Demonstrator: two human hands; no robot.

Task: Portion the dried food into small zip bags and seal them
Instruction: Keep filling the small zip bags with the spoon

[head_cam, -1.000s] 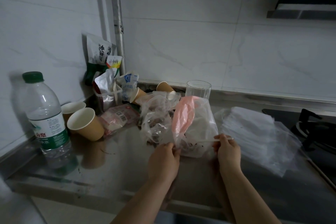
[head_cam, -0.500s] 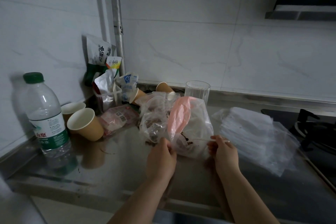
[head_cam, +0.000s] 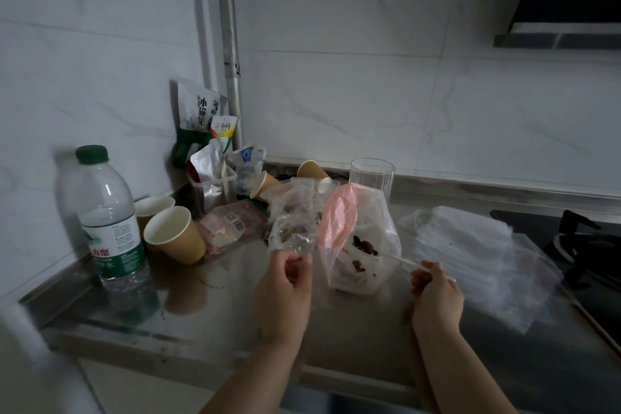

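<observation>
Left hand (head_cam: 284, 292) is up over the steel counter (head_cam: 208, 309), fingers curled and pinching the near edge of a small clear zip bag (head_cam: 291, 232) that has dark bits showing through it. Right hand (head_cam: 437, 296) has its fingers closed around the end of a thin white strip (head_cam: 401, 261), and that strip runs up-left into the mouth of the big clear bag (head_cam: 366, 245) standing between the two hands. Inside the big bag sits a clump of brown dried food (head_cam: 364, 245), with more of it lower down against the near wall; a pink bag (head_cam: 336, 218) is draped over its left side. Just right of it lies a flat stack of empty zip bags (head_cam: 477, 255), spread toward the stove (head_cam: 581, 239) at the far right. Behind the big bag stands a clear glass (head_cam: 371, 175); whether anything is in it, cannot tell. On the left, a water bottle (head_cam: 107, 218) with a green cap stands upright, holding some water. Beside it two paper cups (head_cam: 173, 233), the near one tipped toward the camera and showing a bare white inside. Two more paper cups (head_cam: 311, 171) lie on their sides farther back, and snack packets (head_cam: 208, 131) lean in the far corner against the wall
</observation>
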